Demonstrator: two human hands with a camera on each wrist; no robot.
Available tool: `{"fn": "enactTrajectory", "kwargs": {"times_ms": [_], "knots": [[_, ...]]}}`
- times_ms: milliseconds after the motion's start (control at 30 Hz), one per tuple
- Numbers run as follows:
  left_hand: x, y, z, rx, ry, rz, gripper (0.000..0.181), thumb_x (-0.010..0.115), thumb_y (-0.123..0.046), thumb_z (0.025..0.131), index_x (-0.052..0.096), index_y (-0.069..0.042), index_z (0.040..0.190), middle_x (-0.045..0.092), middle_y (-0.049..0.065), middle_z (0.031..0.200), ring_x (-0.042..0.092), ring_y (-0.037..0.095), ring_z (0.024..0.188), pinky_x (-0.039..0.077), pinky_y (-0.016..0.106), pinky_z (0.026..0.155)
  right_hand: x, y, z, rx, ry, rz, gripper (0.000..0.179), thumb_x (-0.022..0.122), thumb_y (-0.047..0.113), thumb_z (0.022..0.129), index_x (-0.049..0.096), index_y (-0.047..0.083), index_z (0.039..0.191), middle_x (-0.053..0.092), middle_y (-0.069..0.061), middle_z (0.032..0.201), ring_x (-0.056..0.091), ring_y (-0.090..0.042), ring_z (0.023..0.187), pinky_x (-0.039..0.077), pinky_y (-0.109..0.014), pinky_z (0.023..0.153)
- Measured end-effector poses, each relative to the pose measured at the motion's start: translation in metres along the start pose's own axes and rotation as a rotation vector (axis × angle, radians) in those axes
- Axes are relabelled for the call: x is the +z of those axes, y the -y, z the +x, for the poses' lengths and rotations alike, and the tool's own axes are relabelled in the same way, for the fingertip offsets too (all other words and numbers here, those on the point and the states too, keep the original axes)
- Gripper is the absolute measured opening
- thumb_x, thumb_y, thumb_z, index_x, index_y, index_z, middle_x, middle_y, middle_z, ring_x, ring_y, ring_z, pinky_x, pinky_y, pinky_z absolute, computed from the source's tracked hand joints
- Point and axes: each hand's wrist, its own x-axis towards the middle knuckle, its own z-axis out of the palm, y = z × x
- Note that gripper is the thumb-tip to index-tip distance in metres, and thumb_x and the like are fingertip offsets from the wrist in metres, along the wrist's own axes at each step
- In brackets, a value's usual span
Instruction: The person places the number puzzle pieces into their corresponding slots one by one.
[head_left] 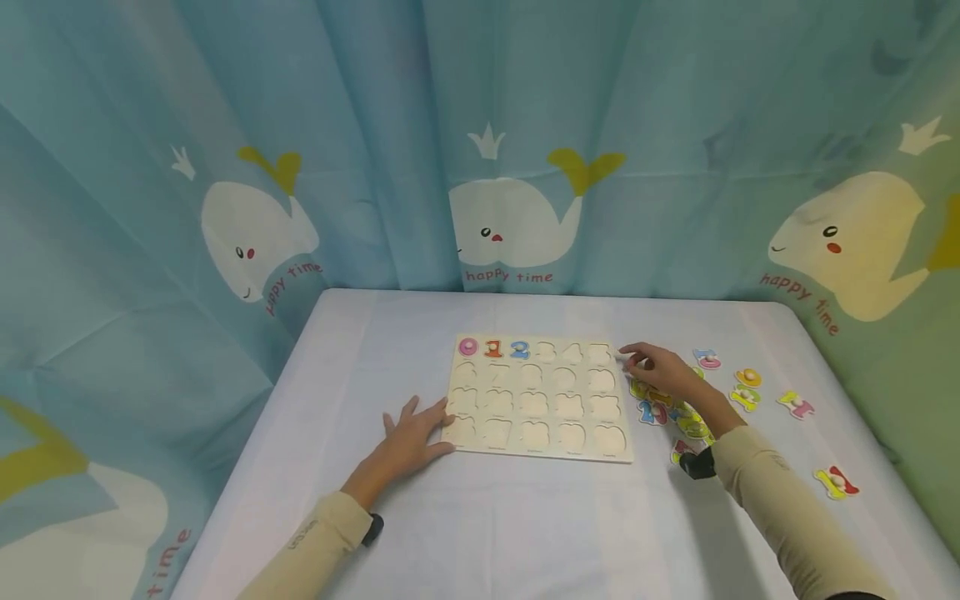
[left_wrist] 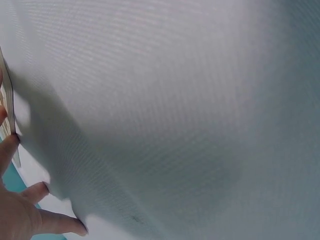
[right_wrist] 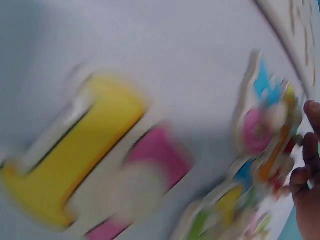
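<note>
A wooden number puzzle board (head_left: 512, 410) lies on the white table. Its top row holds a pink 0 (head_left: 468, 347), an orange 1 (head_left: 492, 348) and a blue 2 (head_left: 520, 349); the other recesses are bare. My left hand (head_left: 408, 437) rests with spread fingers at the board's left edge, fingertips touching it. Just past the board's right edge, my right hand (head_left: 663, 371) hovers over a pile of knobbed number pieces (head_left: 652, 412), fingers loosely bent. No piece shows between those fingers, and the arm hides part of the pile.
Further right lie loose pieces: an orange one (head_left: 748, 377), a green one (head_left: 745, 397), a yellow and pink one (head_left: 797, 405), and a yellow and red one (head_left: 836, 482). A blue whale-print curtain (head_left: 375, 208) hangs behind the table.
</note>
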Motion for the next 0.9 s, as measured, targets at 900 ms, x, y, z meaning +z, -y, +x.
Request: {"fn": "enactTrajectory", "kwargs": {"times_ms": [900], "knots": [[0.002,0.000,0.001,-0.021,0.008,0.006,0.049,0.070,-0.039,0.082,0.061,-0.015,0.124,0.039,0.003,0.146,0.019,0.046,0.135,0.006,0.078,0.092,-0.001,-0.015,-0.013,0.202,-0.144,0.207,0.040,0.057,0.015,0.095,0.047,0.001,0.131,0.054,-0.018,0.110,0.055,-0.026,0.086,0.049,-0.024,0.060]]}}
